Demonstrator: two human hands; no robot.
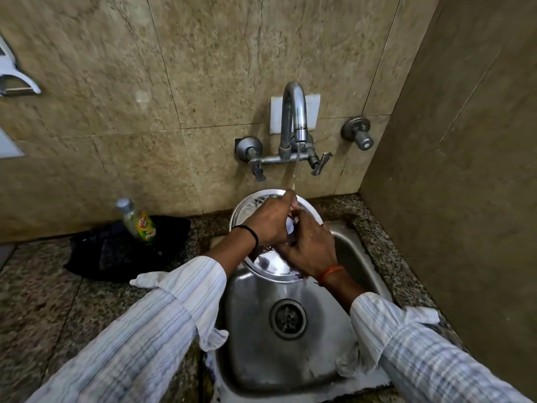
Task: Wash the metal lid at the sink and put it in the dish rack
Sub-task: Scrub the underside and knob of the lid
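Note:
A round metal lid (249,205) is held tilted over the far end of the steel sink (261,356), under a thin stream of water from the wall tap (295,112). My left hand (268,219) grips the lid's far rim, fingers curled over the top edge. My right hand (309,247) lies across the lid's face and presses something small and white and dark against it; I cannot tell what it is. Soapy foam shows on the lid's lower part. No dish rack is in view.
A green-labelled soap bottle (139,221) leans on a dark cloth (122,251) on the granite counter left of the sink. Tap handles (255,167) stick out from the tiled wall. A side wall (465,170) closes in on the right. A metal fixture (17,82) hangs far left.

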